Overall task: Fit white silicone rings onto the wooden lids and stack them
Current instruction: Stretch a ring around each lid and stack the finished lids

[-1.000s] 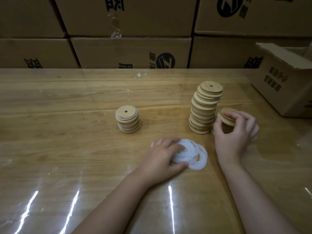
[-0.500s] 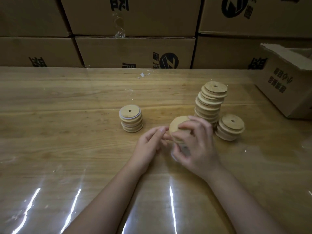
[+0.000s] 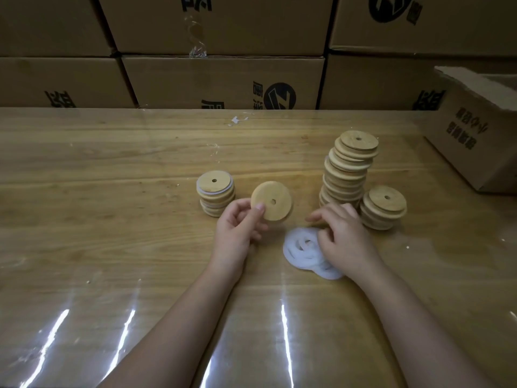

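My right hand [image 3: 341, 236] curls onto the white rings [image 3: 303, 253] at lower centre; I can't tell if it grips one. My left hand [image 3: 237, 228] pinches the wooden lid [image 3: 271, 201] that both hands held a moment ago. Beyond stand the ringed stack [image 3: 215, 196], the tall stack [image 3: 349, 169], the low stack [image 3: 383, 207] and cardboard boxes [image 3: 223, 79].

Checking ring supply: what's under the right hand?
White silicone rings lie piled under the right hand; its fingers cover the pile's right part, so any grip is hidden.
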A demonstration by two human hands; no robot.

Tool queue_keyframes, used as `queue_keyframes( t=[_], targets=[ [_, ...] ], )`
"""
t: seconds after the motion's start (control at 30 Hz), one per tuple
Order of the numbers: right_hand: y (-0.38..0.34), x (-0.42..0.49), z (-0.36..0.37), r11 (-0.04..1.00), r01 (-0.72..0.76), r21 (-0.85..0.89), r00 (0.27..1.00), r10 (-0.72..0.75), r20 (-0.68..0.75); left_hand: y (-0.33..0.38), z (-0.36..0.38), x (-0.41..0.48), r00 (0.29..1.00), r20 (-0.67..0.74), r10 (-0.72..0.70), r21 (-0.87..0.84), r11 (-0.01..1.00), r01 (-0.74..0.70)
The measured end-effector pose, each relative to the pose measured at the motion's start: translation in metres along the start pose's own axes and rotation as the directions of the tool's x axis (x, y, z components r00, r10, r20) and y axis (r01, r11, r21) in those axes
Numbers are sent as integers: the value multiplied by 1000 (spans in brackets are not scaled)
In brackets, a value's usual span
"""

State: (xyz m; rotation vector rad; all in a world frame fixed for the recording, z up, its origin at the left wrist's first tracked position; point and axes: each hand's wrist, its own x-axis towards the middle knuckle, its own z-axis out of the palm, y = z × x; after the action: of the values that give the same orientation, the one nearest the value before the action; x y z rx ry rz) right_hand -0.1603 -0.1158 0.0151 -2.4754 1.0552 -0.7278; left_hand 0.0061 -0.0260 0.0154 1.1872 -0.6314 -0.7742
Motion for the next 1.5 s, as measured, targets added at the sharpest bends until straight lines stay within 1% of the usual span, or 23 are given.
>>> queue_keyframes(
  t=[0.03, 0.1, 0.33, 0.43, 0.57, 0.67, 0.73, 0.8, 0.93, 1.1, 1.17, 1.23, 1.3, 1.37, 1.43, 1.5],
  targets=[
    [2, 0, 0, 1000, -5, 3, 998, 5, 58, 0, 0, 0, 1000, -3, 11, -4, 1000, -11],
    [3, 0, 0, 1000, -18, 19, 994, 15, 112, 0, 1, -1, 1000, 13, 20, -5, 1000, -20],
    [5, -2, -1, 994, -82, 67, 984, 70, 165, -2, 4, -2, 996, 82, 47, 101, 993, -55],
    [6, -2, -3, 991, -68, 115, 990, 53, 132, -3, 4, -2, 995, 89, 49, 117, 991, -59],
    [2, -1, -2, 992, 1, 124, 1000, -4, 20, -4, 4, -3, 994, 94, 62, 143, 987, -75],
    [-5, 0, -5, 981, 12, 196, 1000, -6, -27, -7, 4, -3, 992, 85, 98, 198, 974, -113],
    [-8, -1, -6, 978, 18, 207, 1000, -13, -26, -8, 4, -2, 987, 82, 137, 262, 953, -154],
    [-9, -1, -5, 983, 25, 180, 1000, -24, -8, -10, 3, -1, 986, 77, 148, 299, 940, -164],
    [-7, 0, 0, 991, -1, 134, 998, -8, 63, -13, 3, 0, 989, 47, 139, 296, 944, -147],
    [-9, -1, 5, 976, -9, 215, 977, -37, 208, -15, 2, 2, 993, 35, 117, 313, 942, -122],
    [-9, -2, 5, 976, -14, 218, 973, -37, 227, -15, 3, 2, 993, 40, 115, 313, 942, -121],
    [-11, -3, 5, 981, 35, 191, 981, -70, 178, -15, 3, 2, 993, 48, 111, 324, 938, -121],
    [-12, -3, 6, 981, 128, 146, 985, -143, 96, -15, 3, 2, 991, 67, 112, 354, 927, -129],
    [-13, -1, 5, 977, 156, 146, 985, -165, 52, -15, 3, 1, 987, 95, 132, 377, 913, -158],
    [-15, 0, 3, 963, 125, 238, 989, -139, 45, -13, 4, -1, 980, 123, 156, 390, 901, -192],
    [-19, -1, 1, 901, 32, 433, 996, -62, 56, -13, 4, -1, 973, 149, 174, 407, 886, -221]
  ],
)
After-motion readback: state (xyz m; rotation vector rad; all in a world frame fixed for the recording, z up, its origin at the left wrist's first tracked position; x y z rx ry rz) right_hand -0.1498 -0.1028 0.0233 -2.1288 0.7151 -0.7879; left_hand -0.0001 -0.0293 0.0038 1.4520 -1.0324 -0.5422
